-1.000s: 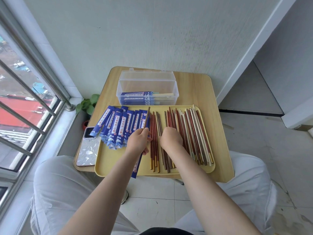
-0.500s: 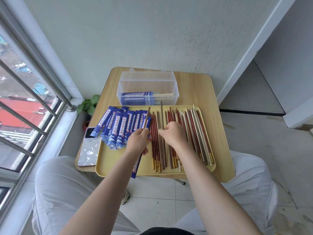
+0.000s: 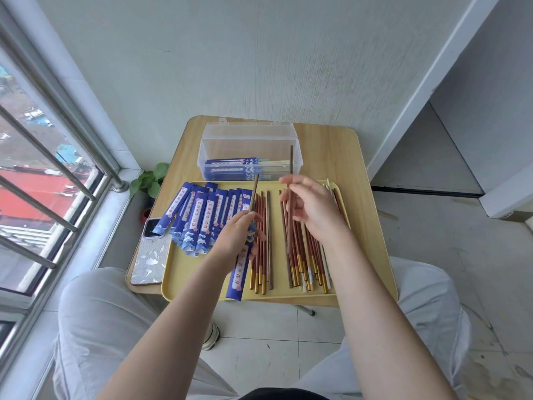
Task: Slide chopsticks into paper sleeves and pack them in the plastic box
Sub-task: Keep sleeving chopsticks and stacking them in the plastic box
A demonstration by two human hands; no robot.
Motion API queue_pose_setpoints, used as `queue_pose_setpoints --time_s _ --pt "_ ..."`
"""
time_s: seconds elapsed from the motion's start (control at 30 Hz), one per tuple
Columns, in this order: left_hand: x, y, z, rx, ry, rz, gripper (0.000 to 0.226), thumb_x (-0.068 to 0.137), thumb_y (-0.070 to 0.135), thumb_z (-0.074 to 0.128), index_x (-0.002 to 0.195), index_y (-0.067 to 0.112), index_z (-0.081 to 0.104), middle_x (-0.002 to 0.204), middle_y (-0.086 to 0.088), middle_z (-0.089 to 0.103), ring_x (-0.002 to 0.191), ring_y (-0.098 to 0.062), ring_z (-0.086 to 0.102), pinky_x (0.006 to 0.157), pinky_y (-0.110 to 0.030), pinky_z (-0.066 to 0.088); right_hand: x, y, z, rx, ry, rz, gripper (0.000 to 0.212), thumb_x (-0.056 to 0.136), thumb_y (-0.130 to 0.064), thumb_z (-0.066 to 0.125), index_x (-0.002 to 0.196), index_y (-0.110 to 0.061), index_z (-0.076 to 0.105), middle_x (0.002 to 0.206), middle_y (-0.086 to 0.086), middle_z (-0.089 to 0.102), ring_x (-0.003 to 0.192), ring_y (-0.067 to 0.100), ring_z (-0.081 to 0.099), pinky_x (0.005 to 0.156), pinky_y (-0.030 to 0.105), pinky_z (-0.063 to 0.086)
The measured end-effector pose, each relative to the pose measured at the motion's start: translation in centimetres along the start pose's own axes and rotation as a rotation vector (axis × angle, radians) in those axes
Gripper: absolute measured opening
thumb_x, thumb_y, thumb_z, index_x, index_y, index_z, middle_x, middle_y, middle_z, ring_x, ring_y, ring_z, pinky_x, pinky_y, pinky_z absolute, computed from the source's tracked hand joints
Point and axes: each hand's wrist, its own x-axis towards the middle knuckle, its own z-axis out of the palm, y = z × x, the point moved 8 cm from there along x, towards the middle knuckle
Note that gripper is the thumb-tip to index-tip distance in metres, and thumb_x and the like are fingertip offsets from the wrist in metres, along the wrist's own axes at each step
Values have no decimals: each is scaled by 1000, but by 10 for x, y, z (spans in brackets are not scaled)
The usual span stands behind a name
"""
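Observation:
My left hand (image 3: 237,238) grips a blue paper sleeve (image 3: 238,277) with one brown chopstick (image 3: 254,192) sticking out of its top, over the yellow tray (image 3: 372,280). My right hand (image 3: 313,210) pinches a second brown chopstick (image 3: 290,166) and holds it lifted above the loose chopsticks (image 3: 300,255) that lie in the tray. A fan of empty blue sleeves (image 3: 202,217) covers the tray's left part. The clear plastic box (image 3: 249,140) stands open behind the tray and holds several sleeved pairs (image 3: 230,168).
A phone (image 3: 150,255) in a patterned case lies left of the tray on the small wooden table (image 3: 357,168). A potted plant (image 3: 150,180) sits by the barred window on the left. My knees in light trousers are below the table edge.
My right hand has lifted one brown chopstick out of the pile and raised it. My left hand has kept its hold on the sleeve with the first chopstick.

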Motion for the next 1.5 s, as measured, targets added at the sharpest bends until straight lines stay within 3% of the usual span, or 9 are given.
queue_pose_setpoints --time_s 0.07,0.17,0.27,0.4,0.6,0.9,1.27,1.5 --pt "0 1 1 -4 -1 -2 28 106 27 35 108 9 56 72 -11 65 44 -20 48 44 -27 38 -1 -5 3 121 -35 10 31 99 3 37 111 -4 65 83 16 71 60 23 56 45 25 35" --pt "-2 2 1 -1 9 0 30 107 27 33 105 8 56 72 -13 65 44 -20 49 44 -27 39 -2 -13 2 51 -19 -42 15 102 -4 49 108 -3 63 80 13 72 54 19 59 44 22 36" --pt "-4 3 2 23 13 12 29 107 27 33 101 8 54 72 -13 66 44 -19 50 44 -27 40 0 -17 -5 -56 75 -109 18 104 -13 50 104 -5 65 61 4 56 44 11 41 40 20 29" --pt "-6 5 7 49 -50 23 29 104 27 38 98 7 58 74 -14 66 45 -20 49 44 -26 41 4 -14 -5 -40 129 -118 25 107 -17 43 97 -8 64 60 -2 35 44 8 28 40 18 23" --pt "-9 8 14 57 -138 37 29 104 25 39 93 6 58 73 -17 63 44 -21 46 44 -25 41 5 -15 -6 -138 201 -96 29 109 -18 34 89 -13 55 52 -10 37 41 6 32 40 20 26" --pt "-7 8 19 136 -212 50 39 106 28 33 80 6 53 68 -20 57 42 -24 39 46 -28 36 9 -17 -3 -138 218 -99 30 110 -19 33 88 -13 53 53 -9 36 42 7 31 40 20 26" --pt "-9 15 21 167 -197 73 32 107 23 32 94 4 54 63 -18 57 41 -24 38 42 -29 32 12 -10 -1 -194 212 -102 29 109 -23 33 91 -16 54 54 -10 39 44 7 35 42 22 29" --pt "-3 12 17 306 -81 52 29 106 22 35 91 5 53 54 -8 54 39 -20 40 44 -30 34 19 -5 -3 -299 236 -121 29 108 -25 33 89 -21 55 65 -4 44 52 11 40 49 26 32"
